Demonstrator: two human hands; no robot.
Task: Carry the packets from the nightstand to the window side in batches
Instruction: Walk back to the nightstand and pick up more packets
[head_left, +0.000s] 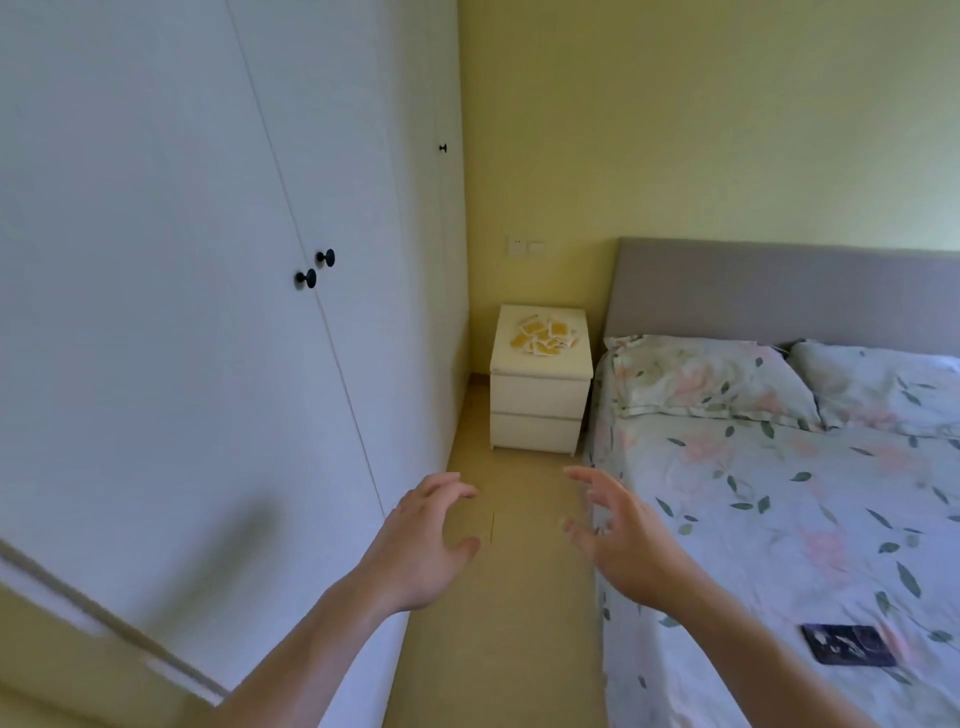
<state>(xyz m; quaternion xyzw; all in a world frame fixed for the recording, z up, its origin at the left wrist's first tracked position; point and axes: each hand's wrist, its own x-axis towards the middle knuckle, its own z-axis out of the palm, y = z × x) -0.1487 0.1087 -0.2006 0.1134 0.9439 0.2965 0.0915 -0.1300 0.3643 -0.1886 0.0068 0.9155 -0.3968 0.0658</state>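
Several yellow-and-white packets (544, 336) lie in a loose pile on top of a white two-drawer nightstand (537, 410), which stands at the far end of a narrow aisle against the yellow wall. My left hand (423, 545) and my right hand (626, 543) are raised in front of me over the aisle floor, well short of the nightstand. Both have spread, relaxed fingers and hold nothing. No window is in view.
A white wardrobe (208, 312) with black knobs lines the left side of the aisle. A bed (779, 519) with a floral cover, two pillows and a grey headboard fills the right. A dark flat object (848, 644) lies on the bed.
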